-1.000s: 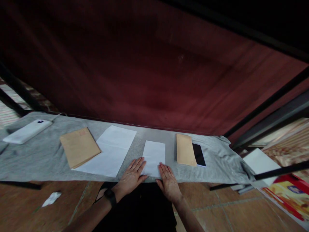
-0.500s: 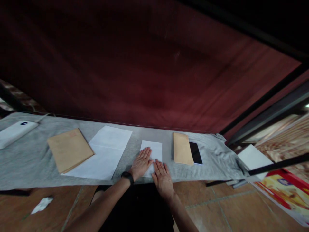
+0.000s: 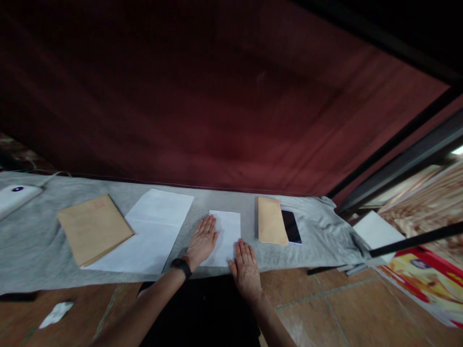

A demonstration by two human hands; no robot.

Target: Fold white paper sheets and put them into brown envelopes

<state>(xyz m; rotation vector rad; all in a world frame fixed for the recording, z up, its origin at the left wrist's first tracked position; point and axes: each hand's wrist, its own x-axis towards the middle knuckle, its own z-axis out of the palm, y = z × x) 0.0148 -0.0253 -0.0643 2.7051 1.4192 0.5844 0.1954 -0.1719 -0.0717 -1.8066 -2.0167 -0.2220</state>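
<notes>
A folded white sheet of paper [image 3: 227,233] lies flat on the grey cloth between my hands. My left hand [image 3: 202,241], with a black band at the wrist, rests flat over the sheet's left edge, fingers stretched forward. At the lower right edge of the paper lies my right hand [image 3: 246,270], palm down with its fingers extended. Neither hand grips anything. Left of them are larger white sheets with a crease [image 3: 159,221], partly under a stack of brown envelopes [image 3: 96,226]. To the right, another brown envelope [image 3: 271,220] partly covers a dark phone [image 3: 291,226].
Grey cloth [image 3: 224,197] covers the narrow table, backed by a dark red sheet [image 3: 217,120]. A white device with a cable [image 3: 18,197] sits at the far left. Crumpled tissue [image 3: 57,314] lies on the tiled floor, and a red and yellow box [image 3: 427,284] stands at right.
My left hand has slid left across the folded paper to its left edge, uncovering its middle. The right hand has shifted slightly to the paper's right edge. The view has turned a little.
</notes>
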